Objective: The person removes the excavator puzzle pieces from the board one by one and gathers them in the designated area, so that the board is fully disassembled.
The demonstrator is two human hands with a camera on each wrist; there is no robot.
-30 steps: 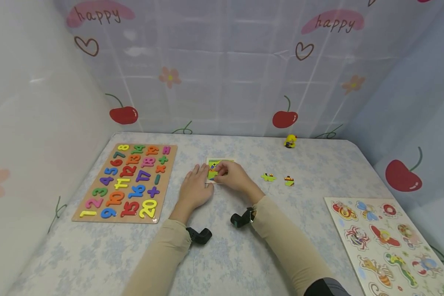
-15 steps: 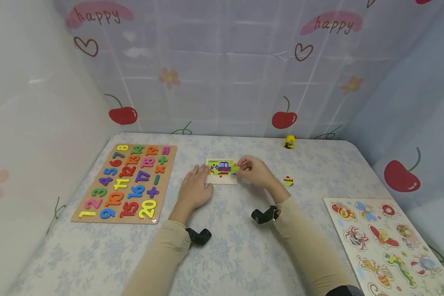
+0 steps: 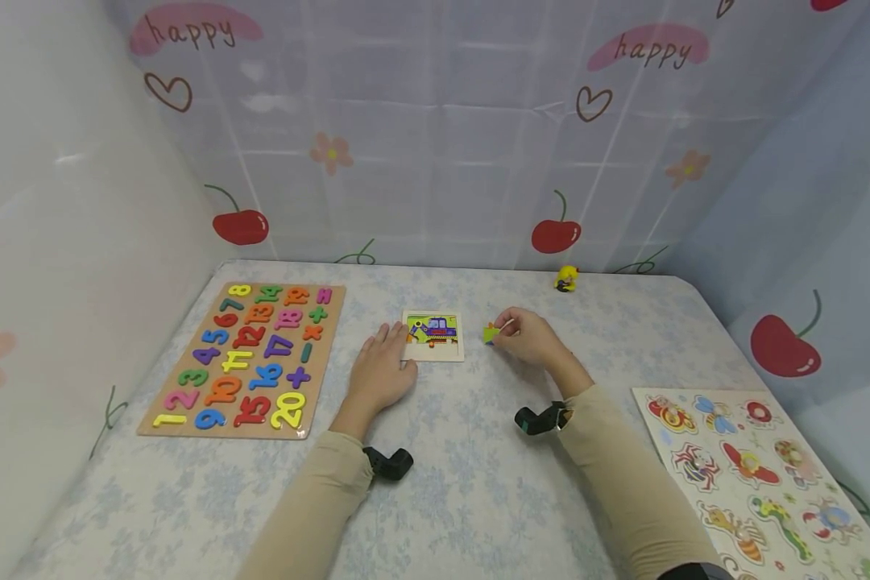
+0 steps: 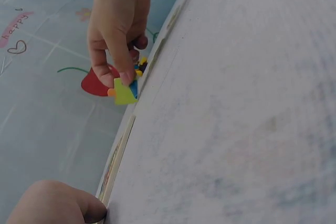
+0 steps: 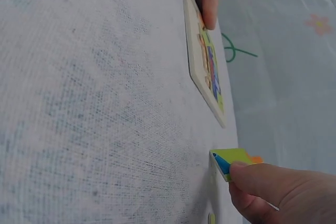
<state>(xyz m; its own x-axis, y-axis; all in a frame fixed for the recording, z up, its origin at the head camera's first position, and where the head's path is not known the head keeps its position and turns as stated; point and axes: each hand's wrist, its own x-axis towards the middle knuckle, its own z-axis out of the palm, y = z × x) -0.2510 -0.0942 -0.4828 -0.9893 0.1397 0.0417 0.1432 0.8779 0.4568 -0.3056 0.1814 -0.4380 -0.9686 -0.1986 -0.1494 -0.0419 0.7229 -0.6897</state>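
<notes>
Pinches a small yellow-green puzzle piece in the right hand, just right of the frame's middle. Rests the left hand, fingers extended, against the left edge of the square puzzle board at the centre, apart from the piece. Has a number board at left, an insect board at lower right and, right of centre near the top of the desk, a yellow figure.

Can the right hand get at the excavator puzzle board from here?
Likely yes: the right hand, pinching a green puzzle piece, is right of the excavator puzzle board, and nothing shows between them. The left hand lies at its left edge.
</notes>
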